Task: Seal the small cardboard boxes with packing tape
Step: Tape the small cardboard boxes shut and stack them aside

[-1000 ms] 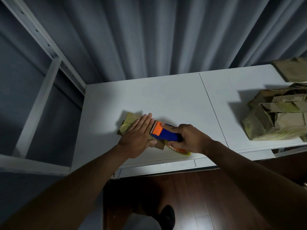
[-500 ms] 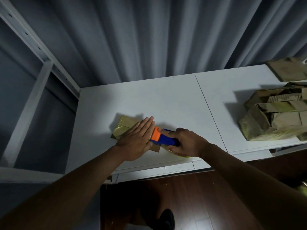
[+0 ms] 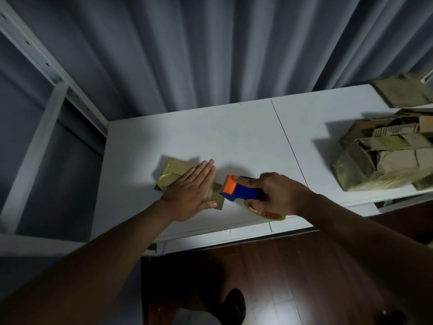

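A small flat cardboard box (image 3: 172, 171), glossy with tape, lies near the front of the white table (image 3: 234, 141). My left hand (image 3: 191, 191) presses flat on top of it, fingers straight and together, covering most of its right half. Just right of the box, my right hand (image 3: 278, 193) grips a blue and orange tape dispenser (image 3: 241, 190), index finger stretched along its top. The orange head points at the box's right end. A yellowish tape roll (image 3: 267, 213) shows under my right hand.
A pile of taped cardboard boxes (image 3: 386, 158) sits at the table's right side, with another box (image 3: 403, 92) behind it. A white metal shelf frame (image 3: 46, 95) stands to the left. Grey curtains hang behind the table. My foot (image 3: 234, 306) is on the wood floor.
My right hand has pulled the dispenser rightward, away from my left hand, so a gap now shows between them. My left hand stays flat on the box.
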